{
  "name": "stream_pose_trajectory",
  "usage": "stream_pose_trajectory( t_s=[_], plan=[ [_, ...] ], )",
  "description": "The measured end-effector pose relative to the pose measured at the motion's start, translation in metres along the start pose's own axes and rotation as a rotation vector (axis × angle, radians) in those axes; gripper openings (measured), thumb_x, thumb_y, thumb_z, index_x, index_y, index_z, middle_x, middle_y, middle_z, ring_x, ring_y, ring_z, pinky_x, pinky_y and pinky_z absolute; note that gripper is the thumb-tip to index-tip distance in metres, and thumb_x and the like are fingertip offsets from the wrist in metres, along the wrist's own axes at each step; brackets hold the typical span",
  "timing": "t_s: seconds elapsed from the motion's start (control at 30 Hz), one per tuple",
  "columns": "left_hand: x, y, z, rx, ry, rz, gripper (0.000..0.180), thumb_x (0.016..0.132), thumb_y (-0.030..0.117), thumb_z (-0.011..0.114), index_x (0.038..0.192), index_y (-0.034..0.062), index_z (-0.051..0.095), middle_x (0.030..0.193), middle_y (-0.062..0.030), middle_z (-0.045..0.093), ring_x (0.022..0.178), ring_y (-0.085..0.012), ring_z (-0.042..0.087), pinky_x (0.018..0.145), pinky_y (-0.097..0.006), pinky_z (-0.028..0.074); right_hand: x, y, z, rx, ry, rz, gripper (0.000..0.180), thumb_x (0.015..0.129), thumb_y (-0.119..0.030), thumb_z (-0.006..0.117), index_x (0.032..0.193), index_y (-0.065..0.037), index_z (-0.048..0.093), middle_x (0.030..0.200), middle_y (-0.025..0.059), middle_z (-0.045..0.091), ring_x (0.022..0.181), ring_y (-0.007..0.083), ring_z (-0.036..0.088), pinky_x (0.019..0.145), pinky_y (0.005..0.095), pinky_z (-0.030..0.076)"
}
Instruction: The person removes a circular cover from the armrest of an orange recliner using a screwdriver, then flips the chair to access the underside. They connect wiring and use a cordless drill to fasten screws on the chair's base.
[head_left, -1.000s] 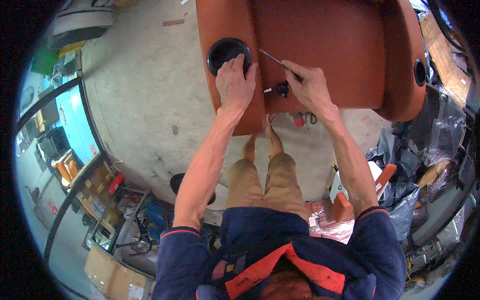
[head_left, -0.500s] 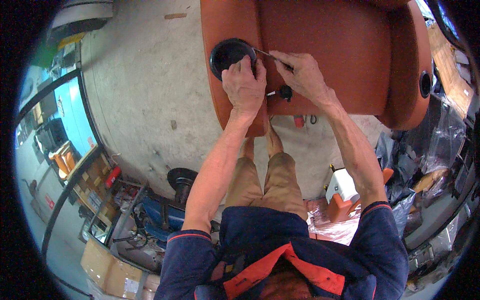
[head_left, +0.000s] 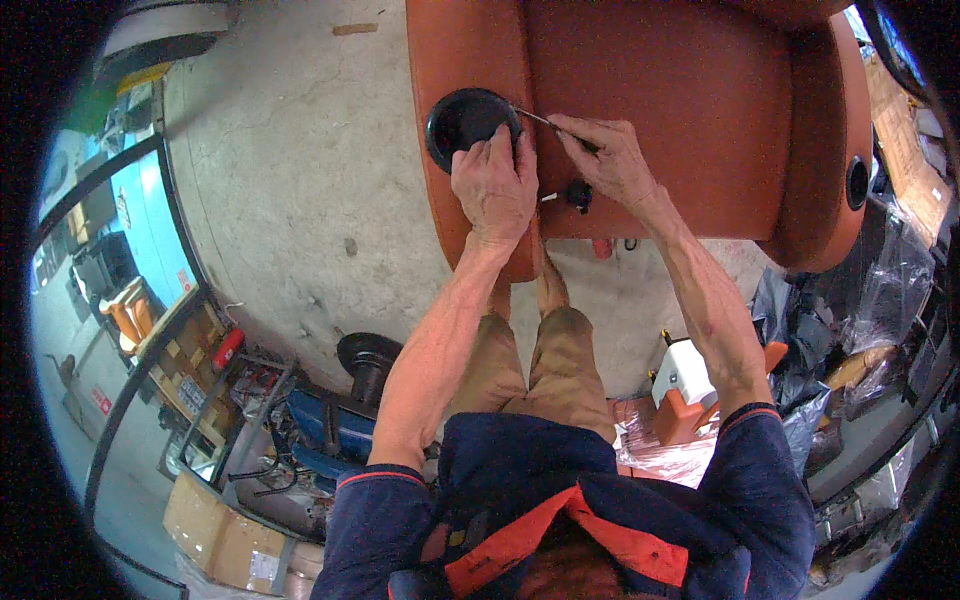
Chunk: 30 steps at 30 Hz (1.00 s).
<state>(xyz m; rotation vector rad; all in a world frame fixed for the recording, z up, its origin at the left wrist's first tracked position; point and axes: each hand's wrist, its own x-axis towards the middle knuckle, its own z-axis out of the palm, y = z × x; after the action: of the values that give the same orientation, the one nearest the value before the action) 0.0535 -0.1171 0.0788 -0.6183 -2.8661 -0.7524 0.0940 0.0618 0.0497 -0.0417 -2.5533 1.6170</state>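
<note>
A round black cup holder [head_left: 462, 122] sits at the left armrest [head_left: 462, 50] of a brown upholstered seat [head_left: 660, 110]. My left hand [head_left: 495, 195] grips its near right rim, fingers bent over the edge; the thumb is partly hidden. In my right hand [head_left: 612, 160] is a slim metal-shafted tool [head_left: 534, 116] resembling a screwdriver, its handle mostly covered by the fingers. The tool's tip meets the cup holder's right rim. Just below my right hand, a small black part [head_left: 578, 195] with a white end lies on the seat by the armrest.
The right armrest has a dark round opening [head_left: 857, 184]. Plastic-wrapped pieces [head_left: 880, 290] crowd the right side. A white container [head_left: 686, 370] stands by my right arm. At lower left are a black round-based stand [head_left: 366, 360], a blue chair [head_left: 325, 430] and a cardboard box [head_left: 220, 530].
The seat, cup holder and both hands appear slightly lower in view. More of the tool's shaft shows, and my right hand sits a little farther from the rim. The left hand keeps its grip.
</note>
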Motion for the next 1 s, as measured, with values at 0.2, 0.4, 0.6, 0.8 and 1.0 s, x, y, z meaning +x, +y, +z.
stream_pose_trajectory(
  t_s=[0.2, 0.4, 0.6, 0.8, 1.0],
  plan=[
    [0.002, -0.002, 0.002, -0.031, 0.017, 0.002, 0.022, 0.091, 0.019, 0.071, 0.1, -0.001, 0.072, 0.076, -0.0173, 0.069, 0.069, -0.0342, 0.065, 0.065, -0.044, 0.045, 0.001, 0.001, 0.0, 0.004, -0.005, 0.021, 0.026, 0.091, -0.007, 0.069, 0.117, -0.004, 0.074, 0.096, 0.0201, 0.075, 0.074, 0.0318, 0.074, 0.063, 0.0367, 0.058],
    [0.002, -0.004, 0.0, -0.026, 0.038, 0.044, 0.02, 0.09, 0.014, 0.071, 0.101, -0.0024, 0.069, 0.072, -0.0135, 0.068, 0.07, -0.0286, 0.066, 0.064, -0.04, 0.041, 0.002, 0.004, 0.003, 0.008, 0.005, -0.02, 0.028, 0.091, -0.006, 0.069, 0.119, -0.005, 0.074, 0.095, 0.0198, 0.075, 0.071, 0.028, 0.074, 0.062, 0.0362, 0.057],
    [0.001, -0.005, 0.0, -0.049, 0.047, 0.02, 0.02, 0.089, 0.015, 0.073, 0.1, -0.0013, 0.071, 0.075, -0.0165, 0.069, 0.068, -0.0327, 0.064, 0.063, -0.043, 0.045, 0.009, -0.019, -0.006, -0.143, -0.059, 0.123, 0.026, 0.091, -0.01, 0.07, 0.116, -0.009, 0.076, 0.088, 0.0186, 0.074, 0.069, 0.034, 0.071, 0.062, 0.0409, 0.057],
    [0.002, -0.008, -0.001, -0.045, 0.05, 0.034, 0.02, 0.088, 0.015, 0.073, 0.1, -0.0011, 0.071, 0.071, -0.0143, 0.067, 0.066, -0.0308, 0.064, 0.062, -0.042, 0.043, 0.042, -0.025, -0.011, -0.26, -0.13, -0.044, 0.023, 0.09, -0.015, 0.07, 0.112, -0.011, 0.076, 0.087, 0.0198, 0.073, 0.073, 0.0382, 0.07, 0.064, 0.0452, 0.056],
    [0.001, -0.009, -0.001, -0.073, 0.046, 0.005, 0.021, 0.087, 0.016, 0.074, 0.099, -0.0009, 0.071, 0.071, -0.0148, 0.067, 0.064, -0.0318, 0.063, 0.061, -0.042, 0.043, 0.045, -0.008, -0.011, -0.163, -0.235, 0.065, 0.016, 0.09, -0.014, 0.071, 0.104, -0.006, 0.075, 0.085, 0.0205, 0.072, 0.072, 0.0374, 0.071, 0.062, 0.0438, 0.055]
  ],
)
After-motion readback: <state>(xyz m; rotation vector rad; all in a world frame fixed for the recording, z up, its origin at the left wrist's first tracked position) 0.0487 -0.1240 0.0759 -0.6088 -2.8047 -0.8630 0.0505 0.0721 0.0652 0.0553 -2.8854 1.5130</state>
